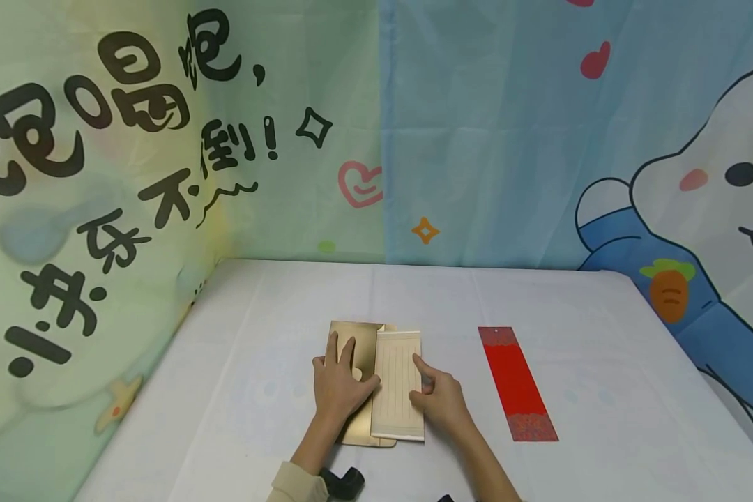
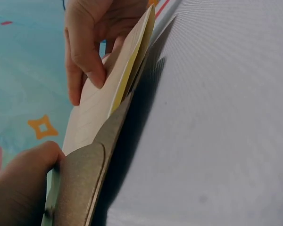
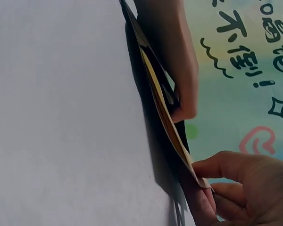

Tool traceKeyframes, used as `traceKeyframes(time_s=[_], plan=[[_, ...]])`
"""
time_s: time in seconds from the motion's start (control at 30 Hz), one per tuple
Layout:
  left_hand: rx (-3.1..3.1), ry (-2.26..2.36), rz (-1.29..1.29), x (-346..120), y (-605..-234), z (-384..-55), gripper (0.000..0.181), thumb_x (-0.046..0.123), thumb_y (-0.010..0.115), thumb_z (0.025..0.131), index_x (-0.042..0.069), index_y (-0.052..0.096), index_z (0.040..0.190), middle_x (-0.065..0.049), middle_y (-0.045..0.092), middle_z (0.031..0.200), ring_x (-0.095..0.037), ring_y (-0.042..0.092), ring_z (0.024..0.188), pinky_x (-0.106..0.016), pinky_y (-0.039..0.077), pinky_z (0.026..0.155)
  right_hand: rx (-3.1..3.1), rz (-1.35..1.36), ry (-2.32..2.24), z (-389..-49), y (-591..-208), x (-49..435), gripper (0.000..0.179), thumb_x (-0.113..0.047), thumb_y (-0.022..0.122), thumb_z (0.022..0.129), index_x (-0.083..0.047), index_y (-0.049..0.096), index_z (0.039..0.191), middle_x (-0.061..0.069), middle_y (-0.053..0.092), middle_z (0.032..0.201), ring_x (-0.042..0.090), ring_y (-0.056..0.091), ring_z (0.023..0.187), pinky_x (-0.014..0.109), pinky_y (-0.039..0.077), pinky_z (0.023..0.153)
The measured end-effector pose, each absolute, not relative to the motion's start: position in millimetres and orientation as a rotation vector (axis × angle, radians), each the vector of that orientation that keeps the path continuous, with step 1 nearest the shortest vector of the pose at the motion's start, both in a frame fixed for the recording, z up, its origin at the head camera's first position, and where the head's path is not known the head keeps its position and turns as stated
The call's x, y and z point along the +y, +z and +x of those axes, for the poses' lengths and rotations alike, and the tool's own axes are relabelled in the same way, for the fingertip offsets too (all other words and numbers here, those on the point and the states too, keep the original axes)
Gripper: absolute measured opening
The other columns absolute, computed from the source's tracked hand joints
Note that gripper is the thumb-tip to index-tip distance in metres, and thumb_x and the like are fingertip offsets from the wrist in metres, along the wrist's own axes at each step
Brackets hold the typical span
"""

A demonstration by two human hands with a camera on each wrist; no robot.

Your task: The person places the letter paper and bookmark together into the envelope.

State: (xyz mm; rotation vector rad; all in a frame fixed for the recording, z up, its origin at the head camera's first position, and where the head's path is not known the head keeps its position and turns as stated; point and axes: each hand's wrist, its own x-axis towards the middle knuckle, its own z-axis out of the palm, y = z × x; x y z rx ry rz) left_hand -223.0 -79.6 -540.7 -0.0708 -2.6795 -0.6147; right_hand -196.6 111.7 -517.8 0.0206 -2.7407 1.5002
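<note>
A gold envelope (image 1: pixel 365 336) lies on the white table, partly covered by a cream sheet of paper with vertical lines (image 1: pixel 397 390). My left hand (image 1: pixel 339 390) presses on the envelope with fingers spread, its thumb reaching the left edge of the paper. At the paper's right edge, my right hand (image 1: pixel 442 401) pinches it between thumb and fingers. In the left wrist view the lined paper (image 2: pixel 89 117) overlaps the envelope (image 2: pixel 80 183) and its far end is raised. Whether part of the paper sits inside the envelope, I cannot tell.
To the right on the white tablecloth (image 1: pixel 602 390) lies a flat red strip (image 1: pixel 519 383) with patterned ends. Behind the table hangs a printed curtain (image 1: pixel 477 139). A black object (image 1: pixel 344 482) is at my left wrist.
</note>
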Motion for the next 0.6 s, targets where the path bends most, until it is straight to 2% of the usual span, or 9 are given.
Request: traceKeyframes(time_s=[0.6], plan=[[-2.666, -0.619, -0.073, -80.5, -541.3, -224.1, 0.076, 0.052, 0.061, 0.064, 0.014, 0.054, 0.130, -0.017, 0.035, 0.142, -0.036, 0.044, 0.083, -0.038, 0.038, 0.066, -2.711, 0.143, 1.527, -197.3, -521.7, 92.8, 0.068, 0.002, 0.072, 0.068, -0.004, 0.051, 0.132, -0.002, 0.048, 0.059, 0.008, 0.045, 0.056, 0.023, 0.038, 0.050]])
